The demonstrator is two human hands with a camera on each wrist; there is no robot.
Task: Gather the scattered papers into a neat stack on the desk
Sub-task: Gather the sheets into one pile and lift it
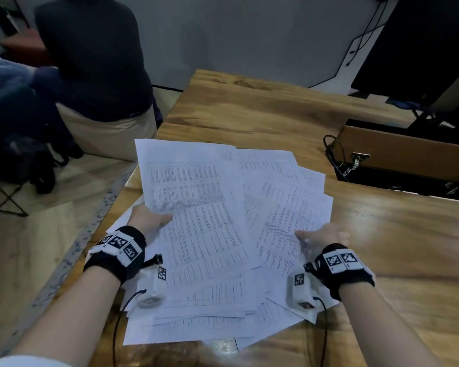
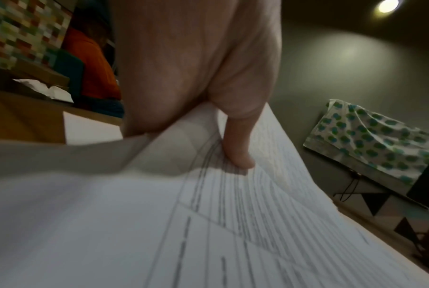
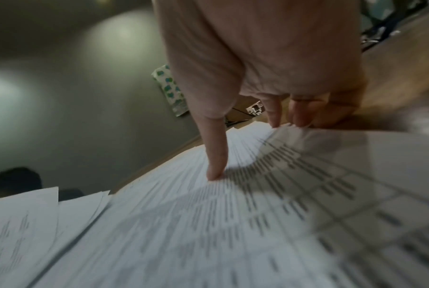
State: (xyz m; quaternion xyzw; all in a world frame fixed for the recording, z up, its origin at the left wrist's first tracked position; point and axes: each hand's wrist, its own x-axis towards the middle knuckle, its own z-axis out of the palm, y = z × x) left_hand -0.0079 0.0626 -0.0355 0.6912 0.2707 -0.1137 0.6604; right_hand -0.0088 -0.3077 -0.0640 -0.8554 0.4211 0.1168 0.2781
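The papers (image 1: 223, 234) lie fanned at the near left of the desk (image 1: 382, 234). Left hand (image 1: 149, 219) pinches their left edge, right hand (image 1: 322, 238) their right. Best squeeze both sides inward evenly, then tap the edges square.

Papers (image 1: 210, 234) on desk (image 1: 395, 247); box (image 1: 406, 152) behind, right.

The papers (image 1: 210, 221) are white, printed with dense grey-black tables and lines of text. The desk (image 1: 382, 234) is warm brown wood with darker grain streaks. Black wristbands (image 1: 117, 256) carry white tags with black square codes.
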